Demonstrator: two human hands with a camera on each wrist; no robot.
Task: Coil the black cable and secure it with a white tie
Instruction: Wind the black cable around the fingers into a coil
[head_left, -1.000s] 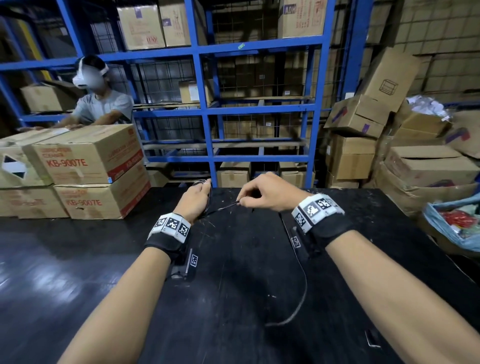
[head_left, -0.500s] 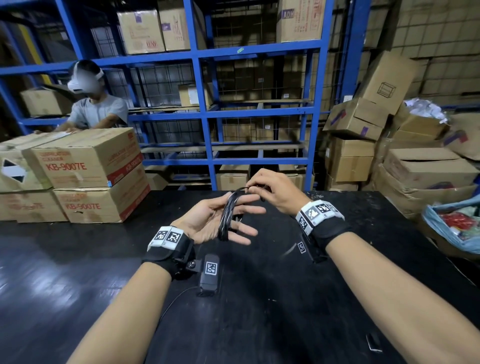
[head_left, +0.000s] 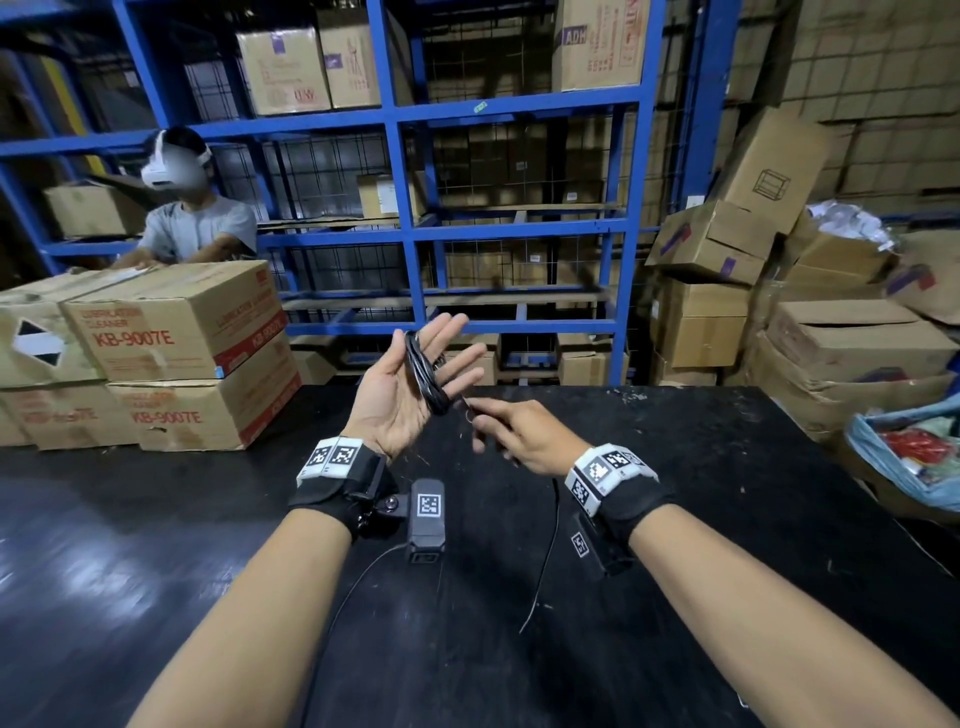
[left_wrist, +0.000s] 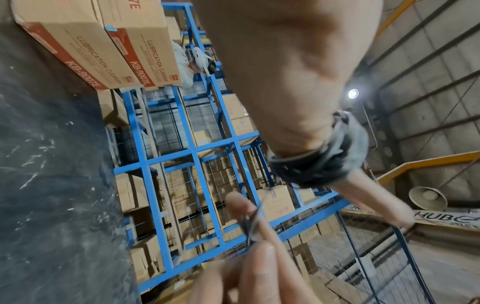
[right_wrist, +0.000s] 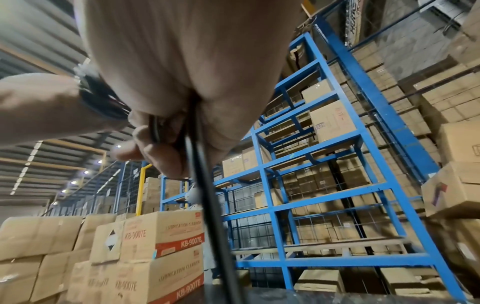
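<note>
Since half a second ago my left hand has opened wider and lifted, palm turned up, and my right hand has dropped below and to the right of it, drawing the loose run of the black cable down with it. My left hand's fingers are spread and straight, and the wound loops sit as a tight band around the middle fingers, above the palm; the left wrist view shows that dark bundle hugging the fingers. My right hand pinches the free strand just below the coil between thumb and fingertips, and the rest of the strand trails away from that hand toward the black desk. I judge I am partway through coiling, with a length still to wind. To do this turn well, I should keep the left fingers stiff and spread so the loops stay one size, feed the strand with light, even tension, and lay each new wrap beside the previous one rather than across it, so the bundle does not twist or slide off my fingertips. A pale patch shows at the coil's edge, but I cannot tell whether it is the white tie. Behind the coil stands the blue shelving; cardboard boxes sit to its left.
</note>
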